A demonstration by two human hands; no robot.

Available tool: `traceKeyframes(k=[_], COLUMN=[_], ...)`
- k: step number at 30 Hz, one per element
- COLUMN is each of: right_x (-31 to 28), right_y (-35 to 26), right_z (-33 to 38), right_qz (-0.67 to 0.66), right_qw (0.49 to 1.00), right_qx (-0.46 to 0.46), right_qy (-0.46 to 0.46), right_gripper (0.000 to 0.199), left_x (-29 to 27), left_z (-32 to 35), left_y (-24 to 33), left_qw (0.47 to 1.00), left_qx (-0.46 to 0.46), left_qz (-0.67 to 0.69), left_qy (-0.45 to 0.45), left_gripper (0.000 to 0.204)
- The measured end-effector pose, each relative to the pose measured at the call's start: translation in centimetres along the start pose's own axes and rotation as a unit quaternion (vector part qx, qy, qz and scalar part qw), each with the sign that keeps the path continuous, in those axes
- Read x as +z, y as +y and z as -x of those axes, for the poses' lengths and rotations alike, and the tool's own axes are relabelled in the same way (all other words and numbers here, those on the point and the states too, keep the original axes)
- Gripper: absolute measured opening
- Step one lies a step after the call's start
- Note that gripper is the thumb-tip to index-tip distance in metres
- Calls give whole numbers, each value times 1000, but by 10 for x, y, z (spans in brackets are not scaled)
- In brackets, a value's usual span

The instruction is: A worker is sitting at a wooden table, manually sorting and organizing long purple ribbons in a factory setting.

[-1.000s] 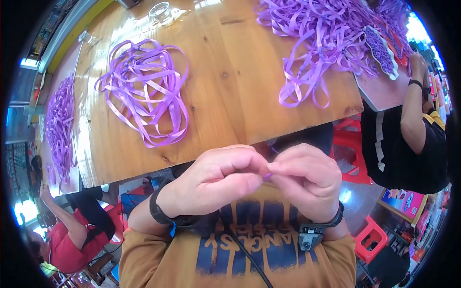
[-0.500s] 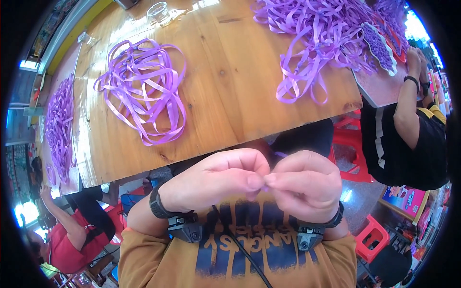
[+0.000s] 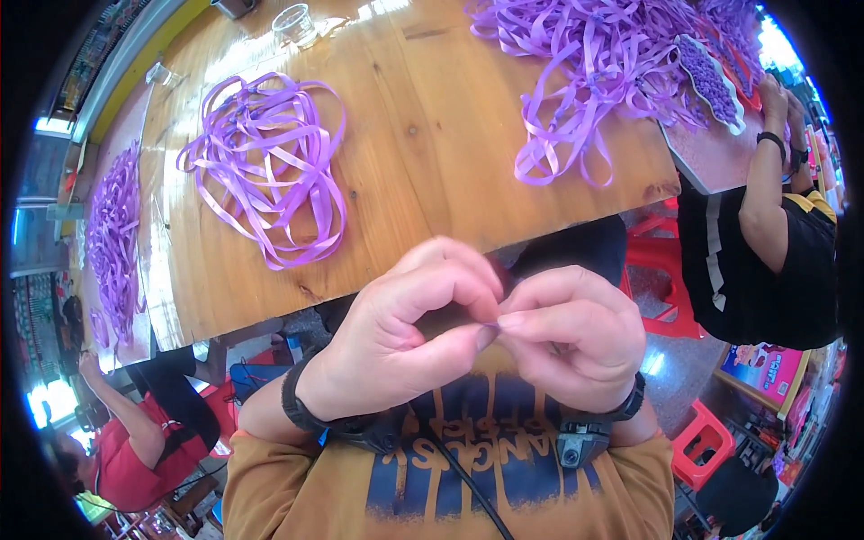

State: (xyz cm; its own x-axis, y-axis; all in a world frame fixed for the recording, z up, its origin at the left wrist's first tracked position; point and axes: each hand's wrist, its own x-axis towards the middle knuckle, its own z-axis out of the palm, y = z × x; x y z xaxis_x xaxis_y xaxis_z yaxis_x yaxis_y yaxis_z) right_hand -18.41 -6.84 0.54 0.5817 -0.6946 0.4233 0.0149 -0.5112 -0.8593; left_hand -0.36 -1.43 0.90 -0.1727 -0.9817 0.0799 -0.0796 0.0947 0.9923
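My left hand and my right hand meet in front of my chest, just off the table's near edge. Both are closed in a pinch, thumb against finger, with the fingertips touching. Between the tips shows a sliver of a small purple piece; most of it is hidden, and its kind cannot be told. Beyond my left hand, a loose bundle of looped purple ribbons lies on the wooden table. A larger heap of purple ribbons covers the far right corner.
A white-rimmed dish of small purple pieces stands at the right, near a person in black. More ribbons lie at the left, by a person in red. A clear cup stands far back; a red stool is right.
My left hand has opened its curl wider, its fingers lifting up and away from the thumb side. The right hand keeps its pinch, barely shifted. The purple sliver shows more clearly between the fingertips.
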Motion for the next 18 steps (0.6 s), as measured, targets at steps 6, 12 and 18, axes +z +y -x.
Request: traceKeyframes(k=[6, 12, 18], right_x=[4, 5, 3], right_y=[4, 6, 8], right_z=[1, 2, -1], right_qz=[-16, -47, 8], right_qw=[999, 997, 999], right_qx=[-9, 23, -11], right_qy=[26, 52, 49], right_gripper=[21, 23, 25], left_x=[7, 10, 13], left_z=[4, -3, -3], left_y=[8, 5, 3], left_qw=[994, 987, 978], left_qx=[-94, 54, 98], left_qz=[49, -132, -167], left_qy=[36, 74, 79], left_gripper=[13, 17, 21])
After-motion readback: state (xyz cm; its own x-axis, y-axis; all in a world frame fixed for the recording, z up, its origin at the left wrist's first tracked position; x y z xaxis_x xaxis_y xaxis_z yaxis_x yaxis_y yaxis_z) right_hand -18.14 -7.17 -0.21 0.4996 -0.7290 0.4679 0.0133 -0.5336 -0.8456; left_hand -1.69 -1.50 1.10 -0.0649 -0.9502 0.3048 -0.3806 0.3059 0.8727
